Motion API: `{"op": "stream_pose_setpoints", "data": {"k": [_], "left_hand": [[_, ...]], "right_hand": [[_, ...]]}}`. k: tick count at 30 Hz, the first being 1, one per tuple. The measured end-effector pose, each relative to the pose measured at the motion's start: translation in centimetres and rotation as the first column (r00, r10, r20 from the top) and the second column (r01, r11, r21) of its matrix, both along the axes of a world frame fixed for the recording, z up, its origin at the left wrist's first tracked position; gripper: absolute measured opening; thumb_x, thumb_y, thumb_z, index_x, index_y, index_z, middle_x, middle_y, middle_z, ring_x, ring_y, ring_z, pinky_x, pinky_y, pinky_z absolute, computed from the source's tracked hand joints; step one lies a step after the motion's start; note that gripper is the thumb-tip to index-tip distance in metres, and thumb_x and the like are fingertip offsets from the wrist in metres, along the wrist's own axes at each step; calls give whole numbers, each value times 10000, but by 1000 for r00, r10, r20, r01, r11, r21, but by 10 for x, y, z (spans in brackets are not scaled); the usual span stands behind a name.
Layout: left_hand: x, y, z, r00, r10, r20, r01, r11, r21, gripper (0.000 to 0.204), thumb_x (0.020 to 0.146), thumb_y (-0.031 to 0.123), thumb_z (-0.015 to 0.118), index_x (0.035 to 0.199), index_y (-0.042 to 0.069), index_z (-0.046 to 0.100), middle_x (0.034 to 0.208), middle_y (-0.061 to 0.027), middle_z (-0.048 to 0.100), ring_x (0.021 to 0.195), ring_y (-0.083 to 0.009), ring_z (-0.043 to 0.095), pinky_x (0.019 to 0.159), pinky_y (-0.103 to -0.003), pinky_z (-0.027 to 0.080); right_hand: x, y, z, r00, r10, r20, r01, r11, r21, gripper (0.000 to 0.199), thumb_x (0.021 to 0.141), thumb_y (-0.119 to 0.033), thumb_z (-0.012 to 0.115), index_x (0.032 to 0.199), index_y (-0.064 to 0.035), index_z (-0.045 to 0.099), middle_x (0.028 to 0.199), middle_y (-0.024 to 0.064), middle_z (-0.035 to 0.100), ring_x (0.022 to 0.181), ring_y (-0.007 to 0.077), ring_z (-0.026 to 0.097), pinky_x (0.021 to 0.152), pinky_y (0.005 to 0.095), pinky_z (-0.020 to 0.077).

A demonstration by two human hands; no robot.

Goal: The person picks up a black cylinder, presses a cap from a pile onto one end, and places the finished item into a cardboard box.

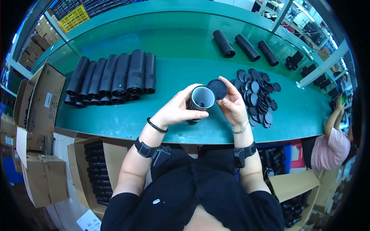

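A long green counter (185,57) spans a workshop ringed with brown cardboard boxes (40,98). Ribbed black plastic tubes (115,77) lie in a row towards its left end. Above the near edge, the left hand (175,109) grips a black open-ended plastic tube (200,101), and the right hand (232,104) pinches a round black plastic cap (217,89) beside the tube's mouth. More black caps (259,96) are piled to the right.

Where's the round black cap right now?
In the head view, the round black cap is pinched in the right hand, beside the open tube the left hand holds.
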State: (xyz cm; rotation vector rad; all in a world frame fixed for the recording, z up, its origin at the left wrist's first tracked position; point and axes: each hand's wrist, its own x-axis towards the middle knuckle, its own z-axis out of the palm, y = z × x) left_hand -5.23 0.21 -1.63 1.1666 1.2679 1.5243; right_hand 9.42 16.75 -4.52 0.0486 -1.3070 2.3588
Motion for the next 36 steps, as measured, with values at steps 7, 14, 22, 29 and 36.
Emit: {"op": "stream_pose_setpoints", "data": {"k": [7,14,22,29,36], "left_hand": [[4,0,1,998,-23,53,21,999,25,743,727,62,846,1363,37,462,1196,-37,580,1098,-127,566,922,-289,505],[9,0,-1,957,-14,289,3,999,39,748,723,31,836,1368,36,458,1195,-35,576,1109,-132,562,936,-297,502],[20,5,-2,983,7,182,-23,996,87,712,741,49,833,1348,41,462,1222,-38,552,1122,-135,554,962,-304,482],[9,9,0,912,348,-217,-313,933,179,633,727,122,851,1255,42,511,1162,-65,582,1088,-161,566,933,-309,475],[7,8,1,909,363,-205,-333,928,166,672,756,108,818,1319,44,457,1213,-76,549,1125,-155,540,953,-310,462]], "right_hand": [[-6,10,-18,996,70,-55,-75,992,-106,636,897,-186,703,1444,-51,409,1318,86,572,1192,192,547,1000,315,439],[-15,-11,3,990,41,-136,-51,997,-66,727,840,-130,756,1456,-46,380,1437,137,478,1313,237,474,1086,361,401],[-16,6,-9,986,20,-165,-42,991,-130,766,872,-244,734,1473,-15,319,1445,194,448,1331,307,460,1075,396,422],[-6,16,-16,945,131,-300,-235,908,-346,624,963,-325,601,1484,-133,317,1454,255,392,1090,352,594,931,445,499],[0,16,-4,962,162,-220,-223,932,-287,687,945,-321,632,1495,-80,297,1461,246,389,1086,316,602,912,367,506]]}}
